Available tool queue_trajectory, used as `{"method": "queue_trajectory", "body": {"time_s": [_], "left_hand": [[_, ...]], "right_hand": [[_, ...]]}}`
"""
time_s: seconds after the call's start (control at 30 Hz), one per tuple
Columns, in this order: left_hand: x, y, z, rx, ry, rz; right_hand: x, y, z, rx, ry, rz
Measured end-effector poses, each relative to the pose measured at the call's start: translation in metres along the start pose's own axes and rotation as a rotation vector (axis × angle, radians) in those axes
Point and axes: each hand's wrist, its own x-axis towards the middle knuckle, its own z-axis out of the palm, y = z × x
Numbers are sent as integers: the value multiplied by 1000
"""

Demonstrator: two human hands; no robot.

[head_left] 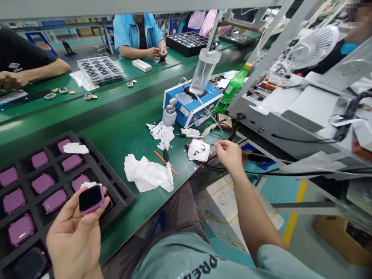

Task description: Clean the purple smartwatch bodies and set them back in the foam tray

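My left hand (73,238) is closed around the edges of a purple watch case (91,200), its black glass face tilted up. It is held over the near right corner of a black foam tray (121,195), where several purple cases sit in separate compartments. My right hand (231,155) is closed in a pinch at the bench edge. A thin dark tip shows at its fingers, too small to name. Just left of those fingers lies a white wipe (198,150) marked with black bits. A crumpled white tissue (146,173) rests between the hands.
An orange stick (162,159) and a black-and-white pen-like tool (167,162) lie by the tissue. Behind stand a pump bottle (169,115), a blue machine (186,107) with a clear cylinder, and a green bottle (233,87). Cables (271,174) hang at the right. Two people work across the bench.
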Motion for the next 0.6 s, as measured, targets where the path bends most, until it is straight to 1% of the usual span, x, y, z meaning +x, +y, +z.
{"method": "queue_trajectory", "body": {"time_s": [0.1,0.17,0.23,0.27,0.33,0.47,0.53,0.6], "left_hand": [[0,-1,-1,23,4,17],[0,-1,-3,35,4,24],[1,-2,-4,43,1,27],[1,-2,-4,47,0,29],[1,-1,-4,57,-5,29],[2,-1,-2,61,-4,33],[2,-1,-1,68,3,33],[2,-1,0,80,6,27]], "right_hand": [[21,-6,5,-76,-125,-11],[27,-7,8,-98,-212,-28],[28,-7,9,-109,-252,-59],[28,-7,8,-115,-250,-76],[29,-8,4,-133,-197,-106],[31,-10,-4,-199,-11,-143],[31,-9,-7,-216,45,-163],[27,-6,-9,-201,73,-203]]}}
